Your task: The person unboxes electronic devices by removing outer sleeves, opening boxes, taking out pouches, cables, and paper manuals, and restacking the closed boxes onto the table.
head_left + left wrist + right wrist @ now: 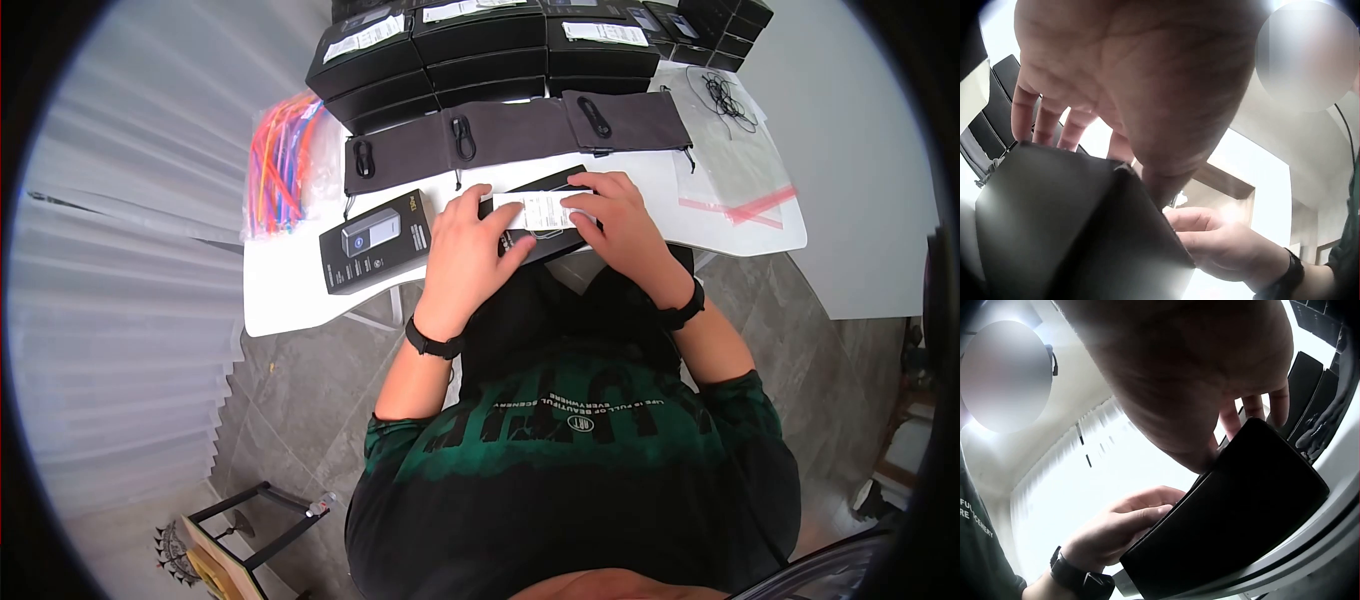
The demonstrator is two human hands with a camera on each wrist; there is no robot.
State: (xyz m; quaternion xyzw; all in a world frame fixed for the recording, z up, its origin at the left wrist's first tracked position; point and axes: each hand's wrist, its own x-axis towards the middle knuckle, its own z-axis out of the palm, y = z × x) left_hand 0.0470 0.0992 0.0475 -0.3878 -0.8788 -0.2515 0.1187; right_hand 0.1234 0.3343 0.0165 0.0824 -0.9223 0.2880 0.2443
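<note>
In the head view a black box (515,252) lies near the front edge of the white table, with a white printed paper (543,211) across its top. My left hand (465,240) rests at the paper's left end, fingers spread over the box. From the other side my right hand (622,222) touches the paper's right end with its fingertips. The left wrist view shows the left fingers (1047,122) reaching down past the box edge. In the right wrist view the box's dark side (1229,512) hides part of both hands.
Left of the hands lies another black printed box (375,242). Behind are grey pouches (515,137) with coiled black cables (462,138), then stacked black boxes (480,50) bearing papers. A bag of colourful strips (285,165) lies left, a clear plastic bag (735,165) right.
</note>
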